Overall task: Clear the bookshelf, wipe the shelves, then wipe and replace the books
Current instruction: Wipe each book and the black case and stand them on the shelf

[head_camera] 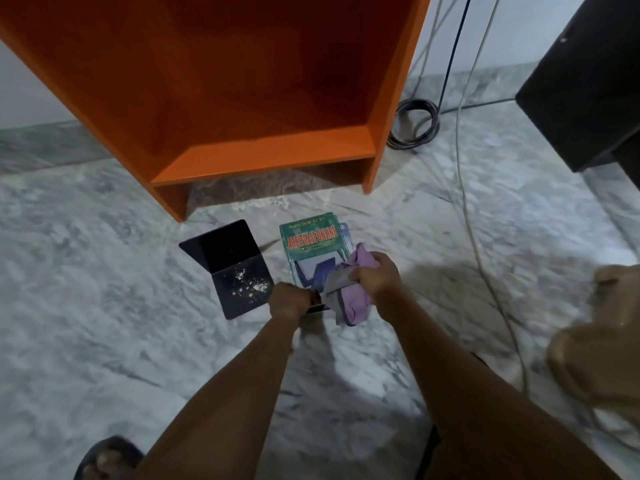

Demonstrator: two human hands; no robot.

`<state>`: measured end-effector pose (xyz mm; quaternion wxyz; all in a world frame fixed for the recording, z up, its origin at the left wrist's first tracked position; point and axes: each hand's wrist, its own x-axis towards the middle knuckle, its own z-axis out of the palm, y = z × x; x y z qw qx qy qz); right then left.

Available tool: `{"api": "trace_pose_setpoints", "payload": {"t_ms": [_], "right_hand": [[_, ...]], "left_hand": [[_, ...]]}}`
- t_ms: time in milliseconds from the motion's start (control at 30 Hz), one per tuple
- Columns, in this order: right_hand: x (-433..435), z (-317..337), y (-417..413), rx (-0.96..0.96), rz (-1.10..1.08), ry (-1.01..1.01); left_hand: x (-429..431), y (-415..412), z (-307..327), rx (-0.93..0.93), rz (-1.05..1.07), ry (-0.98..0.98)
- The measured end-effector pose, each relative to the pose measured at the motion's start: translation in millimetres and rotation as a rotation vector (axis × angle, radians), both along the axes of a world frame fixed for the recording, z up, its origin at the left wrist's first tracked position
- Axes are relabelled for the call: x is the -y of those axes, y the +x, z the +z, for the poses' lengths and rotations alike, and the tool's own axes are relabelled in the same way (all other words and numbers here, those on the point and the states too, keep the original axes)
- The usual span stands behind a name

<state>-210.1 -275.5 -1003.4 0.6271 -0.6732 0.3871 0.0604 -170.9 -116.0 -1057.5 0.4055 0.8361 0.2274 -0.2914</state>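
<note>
The green paperback book (311, 247) lies on the grey marble floor (104, 341), just in front of the emptied orange wooden bookshelf (263, 157), on top of at least one other volume. Its long axis runs near to far, with the title's head toward the shelf. The left hand (291, 299) curls round the near edge, probably to steady it. The right hand (377, 275) clenches a bunched purple-and-grey cloth (349, 299) over the near right corner, placed for wiping.

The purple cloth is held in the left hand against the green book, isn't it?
No: the head view shows the purple cloth held in the right hand against the green book; the left hand grips the book's near edge.
</note>
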Motion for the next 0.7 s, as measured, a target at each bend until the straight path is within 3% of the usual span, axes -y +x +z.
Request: {"api": "trace_pose_setpoints", "payload": {"t_ms": [67, 233, 300, 367, 433, 500, 700], "right_hand": [[1.1, -0.5, -3.9, -0.007, -0.014, 0.007], [-1.4, 17.5, -6.2, 0.093, 0.019, -0.015], [-17.7, 28.8, -1.0, 0.24, 0.131, -0.077], [-42.3, 35.3, -1.5, 0.418, 0.333, -0.276], [-60.6, 40.3, -2.5, 0.475, 0.52, -0.535], [-70.5, 60.0, -5.1, 0.584, 0.551, -0.664], [-74.6, 109.3, 9.1, 0.697, 0.463, -0.654]], "left_hand": [[-1.4, 2.4, -2.3, 0.015, 0.034, -0.08], [-11.5, 4.0, 34.7, -0.039, 0.089, -0.573], [-20.5, 0.4, 60.9, -0.056, 0.05, -0.73], [-27.3, -8.3, 89.5, -0.055, -0.022, -0.832], [-32.7, -18.1, 119.9, 0.001, -0.084, -0.838], [-44.5, -29.7, 147.8, 0.075, -0.155, -0.831], [-90.7, -59.9, 197.3, 0.104, -0.345, -0.813]]}}
